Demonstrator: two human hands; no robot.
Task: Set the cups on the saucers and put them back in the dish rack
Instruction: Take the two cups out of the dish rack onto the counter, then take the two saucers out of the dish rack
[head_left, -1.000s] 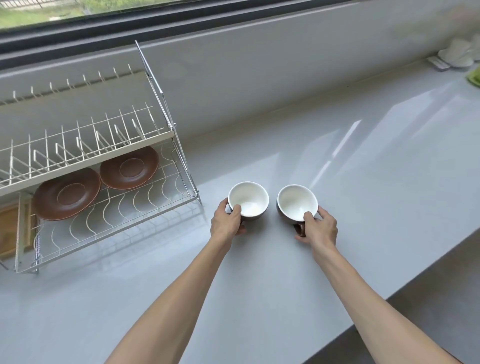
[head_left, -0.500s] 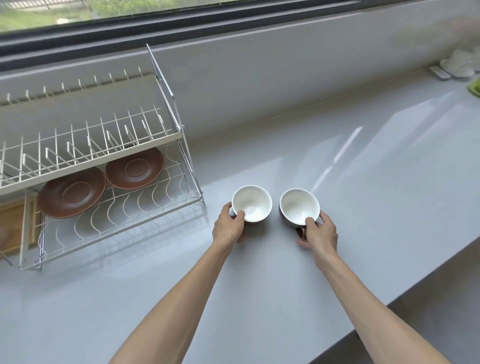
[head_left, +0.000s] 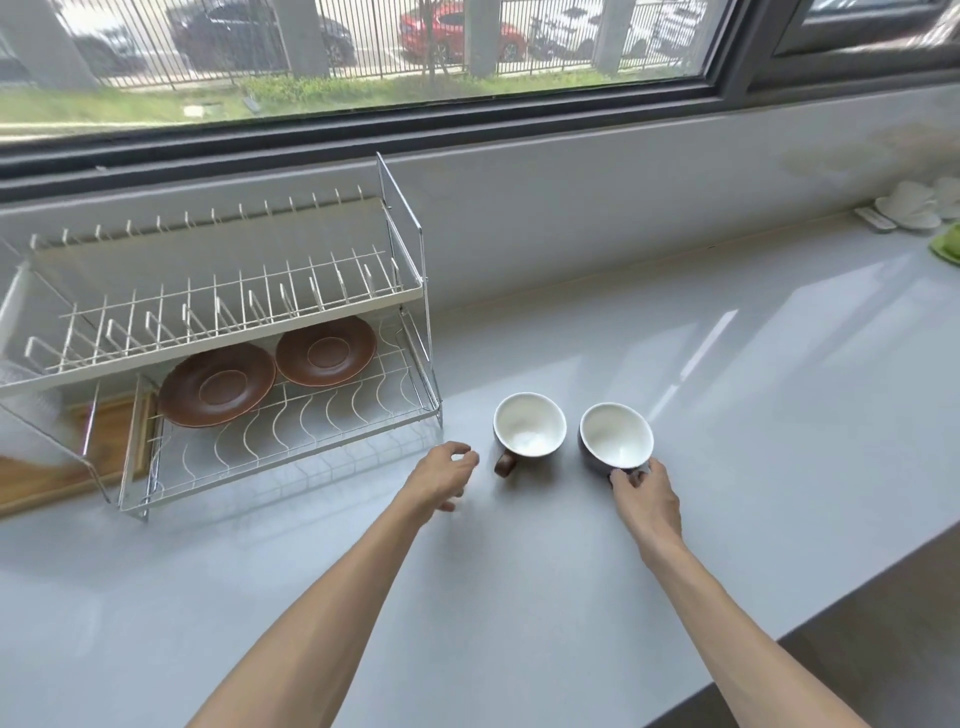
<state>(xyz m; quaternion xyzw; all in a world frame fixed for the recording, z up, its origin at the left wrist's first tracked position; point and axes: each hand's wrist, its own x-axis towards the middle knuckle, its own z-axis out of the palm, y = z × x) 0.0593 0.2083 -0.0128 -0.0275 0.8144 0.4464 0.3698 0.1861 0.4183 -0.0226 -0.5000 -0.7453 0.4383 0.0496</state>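
Note:
Two brown cups with white insides stand side by side on the grey counter. The left cup (head_left: 529, 427) has its brown handle toward me and nothing touches it. My left hand (head_left: 440, 477) hovers just left of that handle, fingers apart and holding nothing. My right hand (head_left: 643, 494) pinches the handle and near rim of the right cup (head_left: 615, 436). Two brown saucers, one on the left (head_left: 217, 385) and one on the right (head_left: 326, 351), lie flat on the lower shelf of the white wire dish rack (head_left: 291, 457), left of the cups.
The rack's upper shelf (head_left: 218, 317) holds no dishes. A wooden board (head_left: 57, 467) lies under the rack's left end. White crockery (head_left: 914, 205) and a green item (head_left: 948, 249) sit at the far right. The counter's front edge (head_left: 810, 618) runs diagonally at lower right.
My left hand has let go of the left cup and drawn back to the left, uncovering its handle. My right hand stays on the right cup. The view has tilted up toward the window.

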